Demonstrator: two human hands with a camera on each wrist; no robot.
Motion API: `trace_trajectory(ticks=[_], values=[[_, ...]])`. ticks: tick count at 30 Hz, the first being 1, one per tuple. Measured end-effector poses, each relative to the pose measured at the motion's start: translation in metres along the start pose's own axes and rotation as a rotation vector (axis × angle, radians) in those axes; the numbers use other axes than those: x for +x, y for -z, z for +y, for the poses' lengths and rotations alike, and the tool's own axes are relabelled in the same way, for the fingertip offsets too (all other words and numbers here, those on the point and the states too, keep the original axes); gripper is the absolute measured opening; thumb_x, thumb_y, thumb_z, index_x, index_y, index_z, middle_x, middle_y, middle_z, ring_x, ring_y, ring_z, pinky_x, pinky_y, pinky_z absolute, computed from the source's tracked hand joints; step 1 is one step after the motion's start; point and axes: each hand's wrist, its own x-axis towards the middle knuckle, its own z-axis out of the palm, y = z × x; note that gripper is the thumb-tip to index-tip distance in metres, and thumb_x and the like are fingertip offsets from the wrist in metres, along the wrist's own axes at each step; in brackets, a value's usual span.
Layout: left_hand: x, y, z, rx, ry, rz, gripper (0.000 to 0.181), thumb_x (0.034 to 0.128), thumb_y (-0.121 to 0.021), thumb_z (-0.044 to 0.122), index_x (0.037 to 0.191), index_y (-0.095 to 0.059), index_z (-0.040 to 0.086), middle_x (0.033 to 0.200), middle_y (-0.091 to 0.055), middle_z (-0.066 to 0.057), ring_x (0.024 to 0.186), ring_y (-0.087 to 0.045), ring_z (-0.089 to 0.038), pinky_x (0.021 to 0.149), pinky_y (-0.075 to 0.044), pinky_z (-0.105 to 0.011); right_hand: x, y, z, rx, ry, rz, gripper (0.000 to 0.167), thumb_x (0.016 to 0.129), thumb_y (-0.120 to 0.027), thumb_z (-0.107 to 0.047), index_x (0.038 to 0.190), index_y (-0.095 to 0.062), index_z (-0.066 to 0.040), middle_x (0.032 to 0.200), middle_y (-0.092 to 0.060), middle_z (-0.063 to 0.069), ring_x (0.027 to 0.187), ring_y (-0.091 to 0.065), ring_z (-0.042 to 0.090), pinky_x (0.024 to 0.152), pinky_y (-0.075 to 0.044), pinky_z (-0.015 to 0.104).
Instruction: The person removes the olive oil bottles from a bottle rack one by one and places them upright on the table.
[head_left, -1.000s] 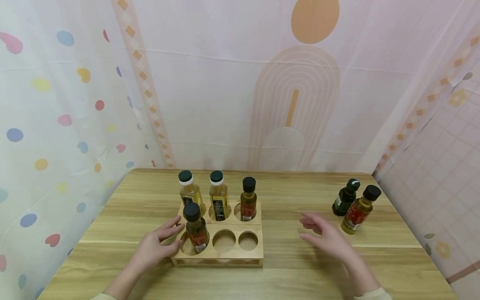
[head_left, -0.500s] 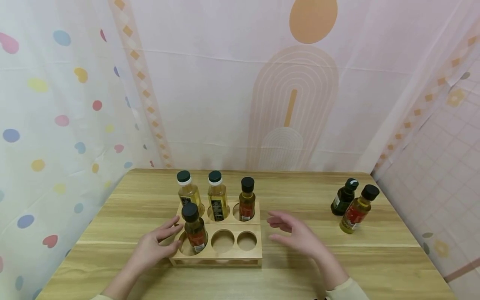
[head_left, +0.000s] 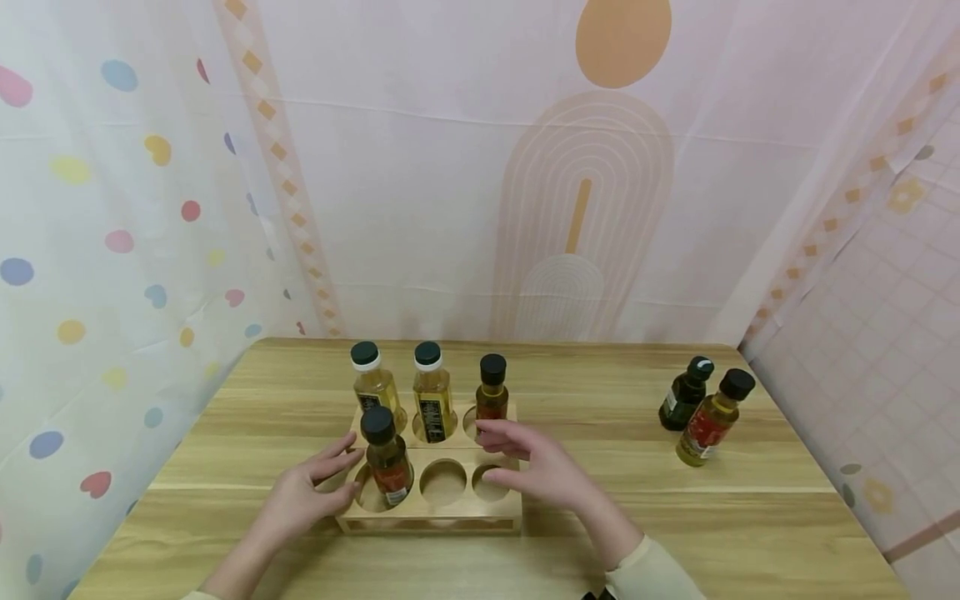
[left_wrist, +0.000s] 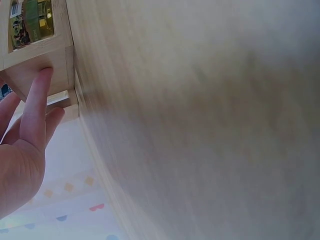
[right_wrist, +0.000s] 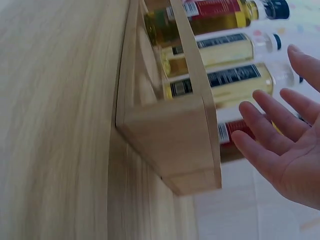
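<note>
A two-tier wooden bottle rack (head_left: pixel 465 510) stands on the table. My left hand (head_left: pixel 306 493) rests against its left end, with one fingertip pressed to the side panel in the left wrist view. The right hand (head_left: pixel 551 468) hovers at the rack's right end with fingers spread, holding nothing. It partly covers the front right hole and a black-capped bottle (head_left: pixel 492 398) with a red label in the back row. Two pale oil bottles, a left one (head_left: pixel 374 387) and a middle one (head_left: pixel 432 407), share that row. Another black-capped bottle (head_left: pixel 391 468) fills the front left hole.
At the table's right side stand a small dark green bottle (head_left: pixel 683 402) and a red-labelled oil bottle (head_left: pixel 707 427), close together. A patterned cloth (head_left: pixel 420 208) hangs behind the wooden table (head_left: pixel 600 392).
My right hand has moved left, from near the two bottles on the right to above the rack's right end. The left hand stays at the rack's left end.
</note>
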Motion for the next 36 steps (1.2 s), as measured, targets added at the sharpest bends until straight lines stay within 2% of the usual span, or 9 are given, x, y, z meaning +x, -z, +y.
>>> trace_trajectory(ticks=[6, 14, 21, 27, 31, 36], values=[[0.001, 0.001, 0.001, -0.001, 0.004, -0.011, 0.047, 0.0874, -0.077, 0.018, 0.130, -0.064, 0.003, 0.151, -0.044, -0.008, 0.135, -0.041, -0.041, 0.103, -0.037, -0.058, 0.012, -0.013, -0.010, 0.019, 0.008, -0.012, 0.062, 0.090, -0.075, -0.016, 0.145, -0.049, -0.007, 0.132, -0.062, 0.009, 0.120, -0.058, 0.022, 0.105, -0.044, 0.035], [0.000, 0.002, 0.002, 0.003, -0.001, -0.007, 0.047, 0.0877, -0.077, 0.019, 0.130, -0.065, 0.005, 0.150, -0.045, -0.008, 0.134, -0.042, -0.040, 0.103, -0.038, -0.057, 0.029, -0.026, -0.023, 0.027, 0.007, -0.018, 0.059, 0.091, -0.074, -0.020, 0.146, -0.051, -0.015, 0.134, -0.062, 0.000, 0.123, -0.056, 0.015, 0.105, -0.043, 0.032], [0.000, 0.001, 0.002, 0.004, 0.004, -0.009, 0.047, 0.0879, -0.077, 0.018, 0.131, -0.064, 0.005, 0.151, -0.044, -0.008, 0.134, -0.042, -0.040, 0.104, -0.037, -0.058, 0.042, -0.037, -0.030, 0.035, 0.038, -0.002, 0.059, 0.091, -0.074, -0.019, 0.145, -0.051, -0.018, 0.134, -0.062, 0.001, 0.122, -0.056, 0.011, 0.104, -0.044, 0.031], [0.001, 0.001, -0.001, 0.004, 0.002, -0.007, 0.046, 0.0877, -0.077, 0.018, 0.130, -0.065, 0.004, 0.150, -0.045, -0.008, 0.134, -0.043, -0.041, 0.103, -0.037, -0.060, 0.052, -0.046, -0.040, 0.027, 0.064, -0.030, 0.061, 0.090, -0.075, -0.020, 0.146, -0.051, -0.016, 0.137, -0.060, 0.002, 0.124, -0.054, 0.009, 0.103, -0.043, 0.026], [0.000, 0.001, -0.001, -0.008, 0.002, -0.011, 0.046, 0.0882, -0.077, 0.020, 0.130, -0.065, 0.005, 0.150, -0.045, -0.008, 0.134, -0.042, -0.042, 0.103, -0.037, -0.063, 0.058, -0.053, -0.043, 0.014, 0.087, -0.045, 0.063, 0.091, -0.074, -0.020, 0.148, -0.048, -0.016, 0.139, -0.058, 0.001, 0.125, -0.053, 0.009, 0.103, -0.043, 0.027], [0.001, 0.001, 0.000, -0.014, 0.007, -0.013, 0.046, 0.0884, -0.076, 0.020, 0.131, -0.065, 0.005, 0.150, -0.045, -0.007, 0.135, -0.041, -0.041, 0.103, -0.037, -0.062, 0.064, -0.058, -0.045, 0.029, 0.077, -0.029, 0.064, 0.091, -0.074, -0.022, 0.149, -0.046, -0.021, 0.135, -0.061, -0.003, 0.123, -0.054, 0.007, 0.102, -0.045, 0.030]])
